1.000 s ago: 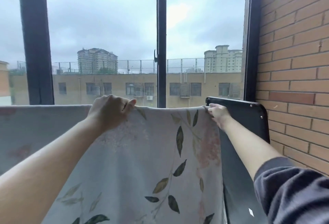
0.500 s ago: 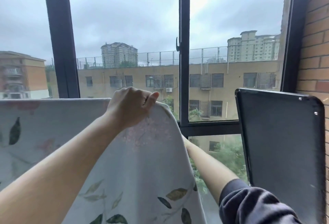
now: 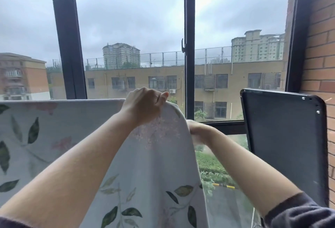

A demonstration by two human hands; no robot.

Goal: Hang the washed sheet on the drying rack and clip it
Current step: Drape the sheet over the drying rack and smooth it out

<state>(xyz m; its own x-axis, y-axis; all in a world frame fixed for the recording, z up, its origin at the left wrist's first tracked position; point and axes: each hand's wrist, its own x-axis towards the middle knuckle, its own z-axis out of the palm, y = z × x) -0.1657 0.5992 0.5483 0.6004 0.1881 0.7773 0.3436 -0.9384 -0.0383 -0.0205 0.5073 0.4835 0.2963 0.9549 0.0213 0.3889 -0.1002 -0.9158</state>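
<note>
Sheet (image 3: 154,164) stays pinched in left hand (image 3: 143,105); right hand (image 3: 198,130) now shows beside it, grip hidden.

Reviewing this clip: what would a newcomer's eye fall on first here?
The pale leaf-printed fabric sheet fills the lower left and centre, with the left hand keeping a tight grip on its top edge mid-frame. The right hand meets its right edge just below, fingers hidden behind the cloth. A dark rounded flat panel stands at right against the red brick wall, before a black-framed window.
</note>
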